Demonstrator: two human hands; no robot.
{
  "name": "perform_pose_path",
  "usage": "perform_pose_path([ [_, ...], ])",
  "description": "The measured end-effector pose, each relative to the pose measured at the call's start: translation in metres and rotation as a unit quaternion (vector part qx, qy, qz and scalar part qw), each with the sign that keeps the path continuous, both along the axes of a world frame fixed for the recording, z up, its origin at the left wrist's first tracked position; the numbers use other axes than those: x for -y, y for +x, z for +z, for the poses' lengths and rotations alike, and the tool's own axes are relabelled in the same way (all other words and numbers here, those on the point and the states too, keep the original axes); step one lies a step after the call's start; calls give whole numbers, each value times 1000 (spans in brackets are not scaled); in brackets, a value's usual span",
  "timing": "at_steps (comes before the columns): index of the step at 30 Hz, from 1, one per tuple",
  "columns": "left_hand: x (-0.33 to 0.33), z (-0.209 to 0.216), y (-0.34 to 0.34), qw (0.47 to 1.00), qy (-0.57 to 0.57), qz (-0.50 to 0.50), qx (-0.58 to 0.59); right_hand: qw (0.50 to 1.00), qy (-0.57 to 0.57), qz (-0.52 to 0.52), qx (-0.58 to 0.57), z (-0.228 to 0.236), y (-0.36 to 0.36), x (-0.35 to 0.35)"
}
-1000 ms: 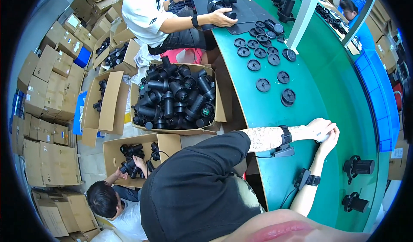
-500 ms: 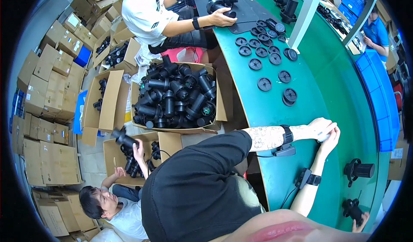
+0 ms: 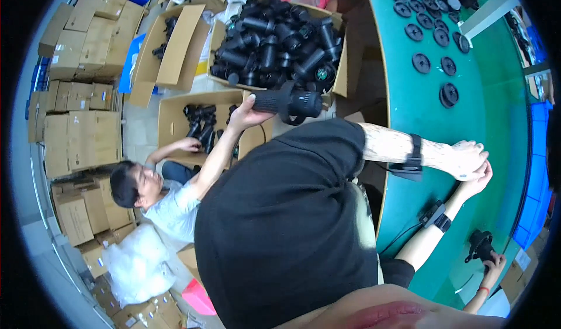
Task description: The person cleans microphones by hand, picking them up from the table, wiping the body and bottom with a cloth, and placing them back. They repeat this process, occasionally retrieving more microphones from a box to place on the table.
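My left hand (image 3: 463, 158), on the tattooed arm with a black wrist strap, meets my right hand (image 3: 478, 183) above the green table (image 3: 421, 118). The fingers of both are closed and pressed together. Whatever lies between them, if anything, is hidden. Each wrist carries a black strap with a small dark box and a cable. Beyond my hands towards the lower right, another person's hand (image 3: 494, 269) grips a black cylindrical part with a flange (image 3: 481, 245).
Black discs (image 3: 448, 94) lie scattered on the far table. Behind my shoulder, a crouching person holds up a black ribbed cylinder (image 3: 274, 102). Open cartons hold similar black parts (image 3: 269, 51). Stacked boxes (image 3: 87, 142) line the left. A blue bin (image 3: 534, 171) stands right.
My view has swung, so the scene sits higher and further right. My hands stay together. The crouching person's black cylinder has moved up and right, closer to my shoulder.
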State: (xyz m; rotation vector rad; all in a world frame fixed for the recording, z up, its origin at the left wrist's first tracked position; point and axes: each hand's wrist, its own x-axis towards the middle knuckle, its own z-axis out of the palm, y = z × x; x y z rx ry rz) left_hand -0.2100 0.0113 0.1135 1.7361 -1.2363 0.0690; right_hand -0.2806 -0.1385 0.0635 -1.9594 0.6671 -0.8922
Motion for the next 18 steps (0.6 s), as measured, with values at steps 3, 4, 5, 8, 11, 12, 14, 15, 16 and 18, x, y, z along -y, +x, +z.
perform_pose_path([
  [3,-114,58,-27,999,26,11,-23,997,-14,71,-1,1,18,-16],
  [4,-145,79,-33,998,33,-48,-40,996,-59,62,9,6,21,-11],
  [5,-169,96,-31,990,52,-121,-56,999,-32,15,-19,3,21,-9],
  [8,-197,132,-28,976,196,-55,-82,997,-78,3,-25,6,19,3],
  [11,-228,133,-42,974,215,41,64,998,-50,22,-10,-5,18,13],
  [12,-246,130,-41,959,244,72,128,999,-33,34,5,-8,18,17],
  [14,-281,115,-27,891,422,114,125,1000,-22,16,-2,-12,17,20],
  [15,-309,93,-28,866,456,149,140,1000,-10,12,-8,-13,14,22],
  [16,-327,90,-27,825,552,114,44,999,-27,9,-14,-15,13,22],
  [18,-346,74,-16,761,635,67,-118,1000,-3,29,2,-12,18,4],
])
